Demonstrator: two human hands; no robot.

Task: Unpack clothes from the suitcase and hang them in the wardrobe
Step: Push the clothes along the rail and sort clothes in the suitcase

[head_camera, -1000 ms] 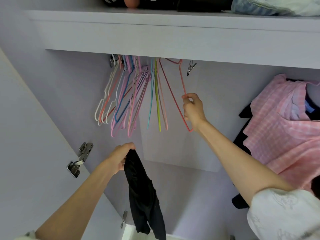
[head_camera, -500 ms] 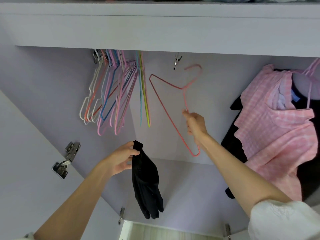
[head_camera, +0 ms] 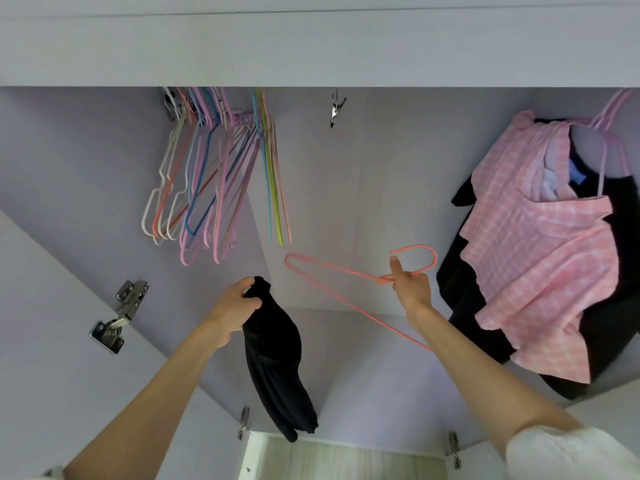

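Inside the lilac wardrobe, my left hand [head_camera: 232, 311] pinches the top of a black garment [head_camera: 277, 362] that hangs limp below it. My right hand [head_camera: 408, 289] grips a coral-pink wire hanger [head_camera: 332, 268] at its neck, with the hook curving up to the right and the frame tilted down toward my arm. The hanger is off the rail and sits just right of the black garment, not touching it. The suitcase is out of view.
A bunch of several coloured empty hangers [head_camera: 211, 174] hangs at the upper left. A metal clip [head_camera: 336, 109] dangles from the rail. A pink checked shirt [head_camera: 540, 244] over dark clothes hangs at the right. The shelf [head_camera: 311, 46] runs overhead; a door hinge [head_camera: 121, 317] is at left.
My right hand lifted the coral hanger off the rail and brought it down and toward me, turning it nearly flat. The left hand kept hold of the black garment.
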